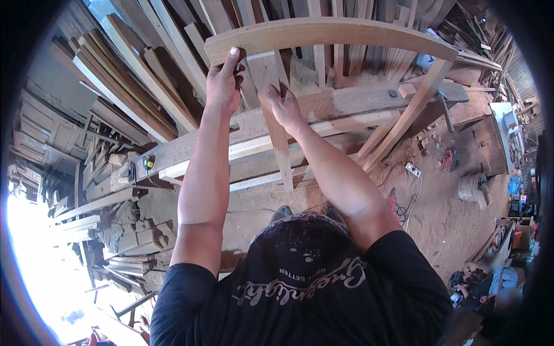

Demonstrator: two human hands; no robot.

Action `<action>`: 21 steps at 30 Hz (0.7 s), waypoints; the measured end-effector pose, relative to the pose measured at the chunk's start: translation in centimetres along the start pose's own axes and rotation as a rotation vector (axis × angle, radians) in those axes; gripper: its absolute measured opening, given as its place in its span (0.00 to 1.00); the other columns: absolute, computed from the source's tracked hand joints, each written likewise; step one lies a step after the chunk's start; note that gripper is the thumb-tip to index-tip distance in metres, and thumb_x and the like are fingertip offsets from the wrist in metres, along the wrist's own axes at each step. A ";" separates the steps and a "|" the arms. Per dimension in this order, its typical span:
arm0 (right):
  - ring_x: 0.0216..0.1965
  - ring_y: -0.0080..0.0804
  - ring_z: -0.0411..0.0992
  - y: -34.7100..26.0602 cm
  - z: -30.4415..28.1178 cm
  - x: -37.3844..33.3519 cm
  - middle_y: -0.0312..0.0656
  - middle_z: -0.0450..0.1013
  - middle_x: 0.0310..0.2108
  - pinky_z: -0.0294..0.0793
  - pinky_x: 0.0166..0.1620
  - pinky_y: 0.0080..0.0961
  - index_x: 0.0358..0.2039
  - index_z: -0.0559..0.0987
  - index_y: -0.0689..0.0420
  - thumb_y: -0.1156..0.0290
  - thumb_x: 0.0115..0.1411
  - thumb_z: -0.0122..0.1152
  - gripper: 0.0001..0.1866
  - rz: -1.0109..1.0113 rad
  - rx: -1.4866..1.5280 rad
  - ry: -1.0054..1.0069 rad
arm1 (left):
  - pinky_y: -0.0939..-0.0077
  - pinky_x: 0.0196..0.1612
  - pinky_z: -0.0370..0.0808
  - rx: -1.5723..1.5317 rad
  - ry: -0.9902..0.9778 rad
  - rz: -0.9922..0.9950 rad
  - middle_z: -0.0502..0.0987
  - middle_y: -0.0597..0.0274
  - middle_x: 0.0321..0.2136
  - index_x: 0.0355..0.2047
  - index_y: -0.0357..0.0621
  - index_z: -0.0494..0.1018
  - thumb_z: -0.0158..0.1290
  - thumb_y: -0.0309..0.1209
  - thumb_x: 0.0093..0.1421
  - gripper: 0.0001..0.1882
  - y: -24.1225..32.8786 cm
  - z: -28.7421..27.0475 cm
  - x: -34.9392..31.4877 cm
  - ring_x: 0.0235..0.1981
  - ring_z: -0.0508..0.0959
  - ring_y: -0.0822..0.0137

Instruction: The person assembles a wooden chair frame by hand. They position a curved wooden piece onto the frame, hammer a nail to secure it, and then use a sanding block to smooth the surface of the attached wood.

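My left hand point(225, 86) grips the left end of a curved wooden rail point(323, 32), its thumb against the near face and its other fingers curled underneath. The rail arches across the top of the view. A tapered wooden slat point(278, 144) runs down from near its left end, and my right hand point(284, 108) is closed around that slat's upper part, thumb in front. From the rail's right end another wooden leg point(416, 112) slants down toward the floor. I cannot see the joints clearly. Behind these pieces lies a long, thick plank point(320, 109).
Many boards point(130, 63) lean at the back. A yellow and black tape measure point(148, 161) sits at the plank's left end, a clamp point(447, 109) at its right. Cables and a white power strip point(412, 169) lie on the floor. Another person point(499, 288) is at lower right.
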State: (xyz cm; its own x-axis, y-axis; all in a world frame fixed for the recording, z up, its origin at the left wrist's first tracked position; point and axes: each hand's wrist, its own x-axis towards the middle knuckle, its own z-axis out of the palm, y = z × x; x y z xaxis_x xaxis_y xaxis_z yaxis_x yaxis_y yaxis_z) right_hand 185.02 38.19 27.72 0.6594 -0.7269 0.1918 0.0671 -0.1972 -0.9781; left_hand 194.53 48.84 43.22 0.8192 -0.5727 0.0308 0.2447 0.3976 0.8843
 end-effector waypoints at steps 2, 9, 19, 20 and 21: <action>0.57 0.58 0.74 0.0 0.3 0.1 0.63 0.77 0.51 0.73 0.58 0.37 0.53 0.75 0.74 0.28 0.59 0.58 0.51 0.033 -0.028 -0.011 | 0.78 0.38 0.71 -0.027 -0.037 0.019 0.79 0.69 0.37 0.50 0.44 0.74 0.64 0.40 0.64 0.19 -0.1 -0.3 -0.1 0.34 0.74 0.75; 0.61 0.58 0.70 -1.5 0.6 -0.3 0.65 0.73 0.56 0.70 0.61 0.39 0.59 0.71 0.72 0.28 0.59 0.58 0.53 -0.012 0.082 -0.028 | 0.74 0.43 0.73 -0.043 -0.084 0.072 0.79 0.66 0.38 0.49 0.42 0.74 0.68 0.34 0.60 0.21 -0.2 -0.5 -0.4 0.38 0.75 0.74; 0.64 0.42 0.68 -4.7 -1.3 -1.5 0.56 0.72 0.59 0.64 0.65 0.33 0.61 0.69 0.69 0.35 0.62 0.61 0.47 0.199 0.072 -0.142 | 0.65 0.60 0.71 0.086 -0.170 0.249 0.78 0.54 0.51 0.57 0.33 0.71 0.68 0.27 0.57 0.29 -1.5 -1.1 0.5 0.54 0.77 0.62; 0.62 0.39 0.68 -4.4 -2.3 -1.8 0.52 0.72 0.58 0.64 0.64 0.32 0.60 0.70 0.68 0.37 0.64 0.59 0.44 0.148 0.093 -0.132 | 0.65 0.60 0.71 0.070 -0.164 0.275 0.78 0.54 0.50 0.56 0.34 0.71 0.69 0.27 0.57 0.28 -1.7 -1.1 0.5 0.53 0.77 0.62; 0.60 0.35 0.68 -3.8 -3.7 -2.3 0.48 0.72 0.56 0.64 0.64 0.31 0.59 0.70 0.66 0.39 0.66 0.58 0.40 0.089 0.127 -0.090 | 0.65 0.60 0.72 0.060 -0.144 0.276 0.79 0.54 0.49 0.55 0.34 0.72 0.69 0.27 0.57 0.28 -1.9 -1.1 0.5 0.53 0.78 0.62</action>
State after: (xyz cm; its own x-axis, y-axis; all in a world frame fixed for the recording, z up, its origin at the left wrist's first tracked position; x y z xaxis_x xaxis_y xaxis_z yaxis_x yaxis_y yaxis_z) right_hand 180.46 38.15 31.30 0.7312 -0.6745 0.1020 0.0963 -0.0460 -0.9943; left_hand 195.07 48.56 41.09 0.7678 -0.5458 0.3354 -0.0114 0.5119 0.8590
